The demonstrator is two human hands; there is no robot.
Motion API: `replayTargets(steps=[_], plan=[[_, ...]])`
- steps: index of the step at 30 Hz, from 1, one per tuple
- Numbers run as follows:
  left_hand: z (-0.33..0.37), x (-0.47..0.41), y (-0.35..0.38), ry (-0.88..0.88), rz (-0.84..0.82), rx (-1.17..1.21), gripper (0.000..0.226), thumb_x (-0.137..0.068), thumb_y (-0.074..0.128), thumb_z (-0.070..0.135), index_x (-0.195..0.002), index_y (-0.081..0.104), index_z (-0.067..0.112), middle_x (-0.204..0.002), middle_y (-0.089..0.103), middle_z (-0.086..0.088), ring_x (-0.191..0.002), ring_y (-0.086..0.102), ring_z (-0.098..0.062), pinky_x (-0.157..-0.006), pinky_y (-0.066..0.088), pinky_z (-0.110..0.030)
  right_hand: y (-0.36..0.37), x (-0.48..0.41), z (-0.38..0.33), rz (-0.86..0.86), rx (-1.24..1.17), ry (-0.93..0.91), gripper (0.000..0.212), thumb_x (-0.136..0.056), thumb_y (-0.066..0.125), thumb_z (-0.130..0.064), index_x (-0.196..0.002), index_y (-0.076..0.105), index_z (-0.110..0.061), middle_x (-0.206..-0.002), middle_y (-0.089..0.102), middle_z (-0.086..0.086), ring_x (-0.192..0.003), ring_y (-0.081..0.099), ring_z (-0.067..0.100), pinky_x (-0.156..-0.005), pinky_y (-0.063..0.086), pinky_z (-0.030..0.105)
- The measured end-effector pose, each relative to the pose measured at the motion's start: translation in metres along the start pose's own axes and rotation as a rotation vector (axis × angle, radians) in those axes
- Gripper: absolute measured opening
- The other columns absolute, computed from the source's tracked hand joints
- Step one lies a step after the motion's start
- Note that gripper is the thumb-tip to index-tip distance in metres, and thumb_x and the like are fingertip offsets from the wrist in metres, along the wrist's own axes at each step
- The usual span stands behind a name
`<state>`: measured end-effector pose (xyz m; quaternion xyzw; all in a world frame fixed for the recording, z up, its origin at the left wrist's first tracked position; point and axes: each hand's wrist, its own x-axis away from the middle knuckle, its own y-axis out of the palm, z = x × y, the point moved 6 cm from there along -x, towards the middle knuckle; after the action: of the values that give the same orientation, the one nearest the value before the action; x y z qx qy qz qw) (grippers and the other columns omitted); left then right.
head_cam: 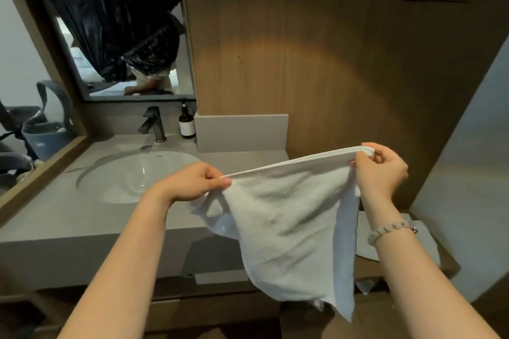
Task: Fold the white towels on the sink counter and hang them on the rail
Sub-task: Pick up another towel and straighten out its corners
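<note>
Back of the grey counter (55,217): dark faucet (154,124), with a brown pump bottle (187,125) just to its right. The round basin (137,176) is sunk in the counter in front of them.

My left hand (192,181) is right of the basin, above the counter's front part. Thumb and forefinger pinch the left end of the towel's top hem.

The white towel (289,220) hangs in the air between my two hands. Its top hem is pulled taut and slopes upward to the right. The body hangs loose in front of the counter edge, with the lower right corner lowest.

My right hand (382,170) is higher than the left, fingers curled round the hem's right corner and gripping it. There is a beaded bracelet (391,230) on that wrist.

Behind the right forearm, on a lower ledge, lies a pale cloth (425,239). It is possibly a second towel, but it is mostly hidden.
</note>
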<state>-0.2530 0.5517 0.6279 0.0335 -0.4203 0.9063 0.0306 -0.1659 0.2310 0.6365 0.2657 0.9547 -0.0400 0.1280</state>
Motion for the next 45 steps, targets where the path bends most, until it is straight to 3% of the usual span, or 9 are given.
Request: replayTargets(steps=[9, 14, 19, 23, 25, 28, 37, 42, 45], plan=[[-0.013, -0.014, 0.013, -0.117, 0.125, 0.027, 0.043, -0.089, 0.062, 0.033, -0.069, 0.060, -0.006, -0.065, 0.041, -0.008, -0.063, 0.038, -0.018, -0.063, 0.034, -0.029, 0.014, -0.014, 0.039, -0.102, 0.041, 0.108, 0.025, -0.076, 0.059, -0.003, -0.090, 0.073, -0.018, -0.081, 0.066, -0.004, -0.081, 0.065, 0.016, -0.084, 0.056, 0.037], [-0.044, -0.039, 0.006, -0.177, 0.303, -0.046, 0.023, -0.085, 0.068, 0.026, -0.062, 0.065, 0.026, -0.079, 0.064, -0.001, -0.078, 0.057, -0.016, -0.072, 0.041, -0.027, 0.050, -0.015, 0.062, -0.158, 0.068, 0.129, 0.024, -0.079, 0.059, -0.001, -0.094, 0.072, -0.014, -0.089, 0.068, 0.002, -0.083, 0.062, 0.016, -0.080, 0.052, 0.028], [-0.086, -0.082, -0.013, -0.202, 0.405, -0.027, 0.011, -0.085, 0.068, 0.023, -0.081, 0.070, 0.013, -0.082, 0.061, 0.002, -0.083, 0.054, -0.014, -0.073, 0.036, -0.023, 0.111, -0.020, 0.085, -0.189, 0.074, 0.166, 0.022, -0.085, 0.059, 0.000, -0.100, 0.071, -0.010, -0.089, 0.064, 0.000, -0.083, 0.059, 0.014, -0.073, 0.047, 0.023], [-0.132, -0.131, -0.035, -0.229, 0.331, 0.002, 0.029, -0.086, 0.066, 0.026, -0.059, 0.060, 0.020, -0.053, 0.051, 0.009, -0.055, 0.047, -0.007, -0.049, 0.035, -0.015, 0.169, -0.029, 0.097, -0.167, 0.108, 0.209, 0.021, -0.086, 0.058, 0.000, -0.101, 0.070, -0.010, -0.091, 0.063, 0.001, -0.085, 0.057, 0.014, -0.072, 0.046, 0.022], [-0.154, -0.157, -0.041, -0.229, 0.272, -0.004, 0.042, -0.088, 0.064, 0.027, -0.049, 0.049, 0.022, -0.047, 0.044, 0.011, -0.047, 0.041, -0.003, -0.048, 0.033, -0.015, 0.197, -0.037, 0.101, -0.156, 0.156, 0.235, 0.021, -0.087, 0.058, -0.001, -0.101, 0.069, -0.011, -0.091, 0.062, 0.001, -0.087, 0.057, 0.016, -0.074, 0.046, 0.022], [-0.183, -0.194, -0.045, -0.216, 0.218, -0.002, 0.037, -0.088, 0.063, 0.027, -0.052, 0.054, 0.023, -0.057, 0.052, 0.011, -0.057, 0.048, -0.002, -0.057, 0.036, -0.019, 0.232, -0.047, 0.110, -0.140, 0.228, 0.254, 0.022, -0.087, 0.057, -0.001, -0.103, 0.069, -0.010, -0.091, 0.060, 0.000, -0.089, 0.057, 0.018, -0.077, 0.043, 0.023], [-0.235, -0.282, -0.027, -0.211, 0.071, 0.015, 0.032, -0.087, 0.065, 0.027, -0.057, 0.056, 0.029, -0.065, 0.056, 0.016, -0.071, 0.052, -0.005, -0.060, 0.034, -0.003, 0.283, -0.074, 0.158, -0.111, 0.329, 0.382, 0.019, -0.085, 0.060, -0.001, -0.100, 0.069, -0.009, -0.092, 0.064, 0.003, -0.091, 0.060, 0.021, -0.079, 0.046, 0.025], [-0.258, -0.317, -0.019, -0.290, -0.001, 0.013, 0.023, -0.085, 0.066, 0.030, -0.063, 0.063, 0.026, -0.078, 0.063, 0.003, -0.090, 0.060, -0.018, -0.075, 0.038, -0.022, 0.306, -0.092, 0.175, -0.129, 0.359, 0.427, 0.019, -0.085, 0.058, 0.002, -0.098, 0.069, -0.007, -0.093, 0.064, 0.006, -0.085, 0.056, 0.019, -0.076, 0.043, 0.023], [-0.256, -0.333, -0.020, -0.278, 0.063, -0.144, 0.027, -0.086, 0.059, 0.040, -0.086, 0.075, 0.018, -0.096, 0.069, -0.002, -0.099, 0.061, -0.023, -0.083, 0.043, -0.026, 0.320, -0.106, 0.192, -0.136, 0.388, 0.449, 0.017, -0.086, 0.059, 0.001, -0.097, 0.069, -0.008, -0.092, 0.062, 0.005, -0.085, 0.054, 0.020, -0.077, 0.041, 0.023]])
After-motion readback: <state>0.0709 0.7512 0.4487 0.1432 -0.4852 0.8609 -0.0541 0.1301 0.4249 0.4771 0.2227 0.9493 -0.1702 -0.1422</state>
